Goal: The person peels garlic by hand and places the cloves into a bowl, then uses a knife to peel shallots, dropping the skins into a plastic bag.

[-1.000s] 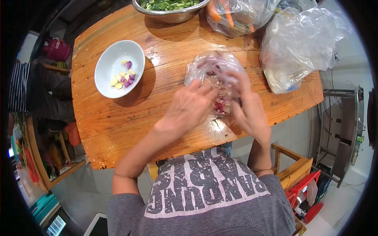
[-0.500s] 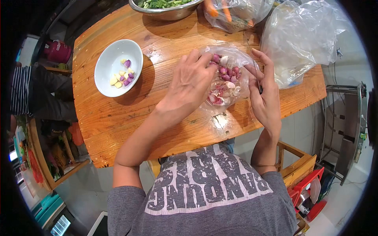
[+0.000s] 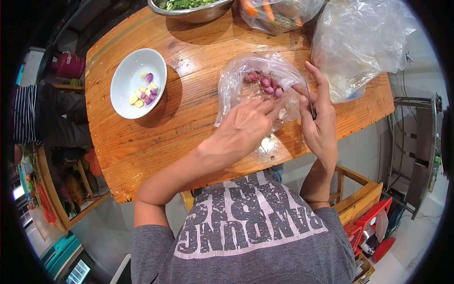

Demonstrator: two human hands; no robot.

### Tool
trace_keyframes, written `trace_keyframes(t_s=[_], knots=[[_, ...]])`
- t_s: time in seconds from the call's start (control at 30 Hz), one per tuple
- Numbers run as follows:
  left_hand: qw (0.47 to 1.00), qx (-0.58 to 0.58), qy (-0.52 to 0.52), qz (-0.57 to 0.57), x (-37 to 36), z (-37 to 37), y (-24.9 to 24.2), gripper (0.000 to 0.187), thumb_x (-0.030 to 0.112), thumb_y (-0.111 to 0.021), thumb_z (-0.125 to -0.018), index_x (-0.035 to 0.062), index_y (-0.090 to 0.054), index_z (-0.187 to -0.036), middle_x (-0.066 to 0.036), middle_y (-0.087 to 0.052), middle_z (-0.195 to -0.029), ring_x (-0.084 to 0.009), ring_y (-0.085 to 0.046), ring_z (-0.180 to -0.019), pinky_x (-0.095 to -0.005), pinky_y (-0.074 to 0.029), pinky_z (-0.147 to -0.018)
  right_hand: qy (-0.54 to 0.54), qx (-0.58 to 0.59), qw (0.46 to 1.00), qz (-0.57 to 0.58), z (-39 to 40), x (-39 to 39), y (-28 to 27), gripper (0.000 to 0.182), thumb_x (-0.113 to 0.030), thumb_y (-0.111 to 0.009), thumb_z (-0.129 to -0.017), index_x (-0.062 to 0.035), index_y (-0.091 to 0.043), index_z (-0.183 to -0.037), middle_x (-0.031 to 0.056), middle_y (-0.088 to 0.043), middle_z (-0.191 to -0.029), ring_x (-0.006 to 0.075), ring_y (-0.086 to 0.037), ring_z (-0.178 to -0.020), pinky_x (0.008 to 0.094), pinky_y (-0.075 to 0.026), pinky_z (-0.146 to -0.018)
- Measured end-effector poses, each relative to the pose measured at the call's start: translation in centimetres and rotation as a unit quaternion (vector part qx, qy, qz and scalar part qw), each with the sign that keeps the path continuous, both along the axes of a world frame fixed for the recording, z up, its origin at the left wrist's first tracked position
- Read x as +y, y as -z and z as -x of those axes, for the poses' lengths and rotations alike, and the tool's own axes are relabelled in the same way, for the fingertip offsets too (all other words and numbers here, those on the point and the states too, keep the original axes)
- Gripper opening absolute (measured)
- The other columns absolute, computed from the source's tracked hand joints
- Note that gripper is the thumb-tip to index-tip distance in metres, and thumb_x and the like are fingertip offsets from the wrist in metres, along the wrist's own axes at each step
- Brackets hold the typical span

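Note:
My left hand (image 3: 249,124) reaches over the near side of a clear plastic bag (image 3: 227,78), its fingers bent together and pointing down among papery skins. Their tips are hidden, so whatever they pinch does not show. Beyond the fingers, several red shallots (image 3: 267,84) lie in the bag. At the bag's right side my right hand (image 3: 322,120) is closed around a small knife (image 3: 313,112) with a dark handle; its thin blade points away from me, and the index finger is raised. A white bowl (image 3: 125,97) on the left contains peeled shallots (image 3: 150,97) and garlic cloves (image 3: 139,103).
A metal bowl (image 3: 194,14) of chopped greens stands at the far edge of the wooden table (image 3: 189,94). Beside it lies a plastic bag with carrots (image 3: 267,12). A large clear bag (image 3: 359,47) covers the back right corner. Another person (image 3: 56,109) stands at left.
My left hand has moved toward me and to the right, within the bag's near part. The bag's left side now spreads wider and the shallots show farther back. My right hand keeps the knife.

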State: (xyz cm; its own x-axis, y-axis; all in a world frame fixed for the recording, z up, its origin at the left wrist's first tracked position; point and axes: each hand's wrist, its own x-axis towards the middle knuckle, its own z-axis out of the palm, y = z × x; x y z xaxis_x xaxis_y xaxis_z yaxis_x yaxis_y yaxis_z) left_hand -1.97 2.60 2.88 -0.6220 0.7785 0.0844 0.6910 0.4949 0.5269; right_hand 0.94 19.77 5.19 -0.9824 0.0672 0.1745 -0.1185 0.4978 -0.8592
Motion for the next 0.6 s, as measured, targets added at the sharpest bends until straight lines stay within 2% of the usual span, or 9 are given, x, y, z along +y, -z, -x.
trace_keyframes(t_s=[0.1, 0.2, 0.23, 0.4, 0.53, 0.6], knots=[[0.994, 0.044, -0.046, -0.088, 0.5, 0.9, 1.3, 0.040, 0.003, -0.057, -0.075, -0.0017, -0.054, -0.115, -0.016, -0.058, -0.107, -0.0319, -0.057, -0.098, -0.0396, -0.047, -0.085, -0.009, 0.006, 1.000, -0.005, -0.3, -0.2, 0.2, 0.063, 0.011, -0.047, -0.080, -0.0071, -0.029, -0.137, 0.0221, -0.053, -0.122, 0.0354, -0.059, -0.105, 0.0379, -0.046, -0.086], [0.999, 0.035, -0.023, 0.023, 2.2, 2.7, 1.1, 0.030, 0.003, -0.056, -0.076, -0.0021, -0.057, -0.106, -0.016, -0.058, -0.099, -0.0323, -0.060, -0.090, -0.0400, -0.050, -0.075, -0.009, -0.039, 0.999, 0.026, -0.7, 0.2, -0.3, 0.063, 0.012, -0.046, -0.080, -0.0071, -0.028, -0.138, 0.0248, -0.055, -0.118, 0.0341, -0.060, -0.104, 0.0365, -0.045, -0.085], [0.998, 0.044, -0.023, 0.023, 2.8, 2.8, 1.4, 0.027, 0.003, -0.057, -0.076, -0.0021, -0.057, -0.102, -0.016, -0.058, -0.097, -0.0323, -0.061, -0.088, -0.0405, -0.050, -0.072, -0.007, -0.062, 0.997, 0.044, -0.9, 0.3, -0.5, 0.063, 0.012, -0.045, -0.080, -0.0071, -0.028, -0.138, 0.0258, -0.055, -0.116, 0.0336, -0.060, -0.103, 0.0360, -0.045, -0.085], [0.996, 0.070, -0.058, 0.008, 4.4, 4.1, 3.5, 0.016, 0.009, -0.060, -0.077, -0.0029, -0.060, -0.088, -0.016, -0.058, -0.090, -0.0321, -0.062, -0.078, -0.0413, -0.050, -0.065, 0.026, 0.007, 0.999, 0.030, -1.2, 0.1, 0.2, 0.063, 0.012, -0.044, -0.080, -0.0072, -0.029, -0.138, 0.0263, -0.060, -0.106, 0.0314, -0.062, -0.099, 0.0339, -0.046, -0.082], [0.993, 0.062, -0.076, -0.062, 4.0, 4.1, 2.8, 0.019, 0.014, -0.064, -0.077, -0.0038, -0.063, -0.082, -0.017, -0.060, -0.083, -0.0320, -0.062, -0.073, -0.0394, -0.050, -0.063, 0.026, -0.033, 0.998, 0.044, -1.4, -0.1, -0.1, 0.056, 0.008, -0.046, -0.085, -0.0058, -0.030, -0.137, 0.0180, -0.064, -0.095, 0.0233, -0.064, -0.089, 0.0295, -0.047, -0.076], [0.988, 0.036, -0.087, -0.125, 3.0, 3.3, 1.4, 0.019, 0.015, -0.065, -0.077, -0.0040, -0.064, -0.081, -0.018, -0.060, -0.080, -0.0324, -0.062, -0.069, -0.0384, -0.050, -0.062, 0.030, -0.040, 0.991, 0.123, -1.6, -0.4, -0.4, 0.050, 0.002, -0.048, -0.088, -0.0049, -0.031, -0.135, 0.0122, -0.061, -0.087, 0.0152, -0.060, -0.079, 0.0258, -0.044, -0.069]])
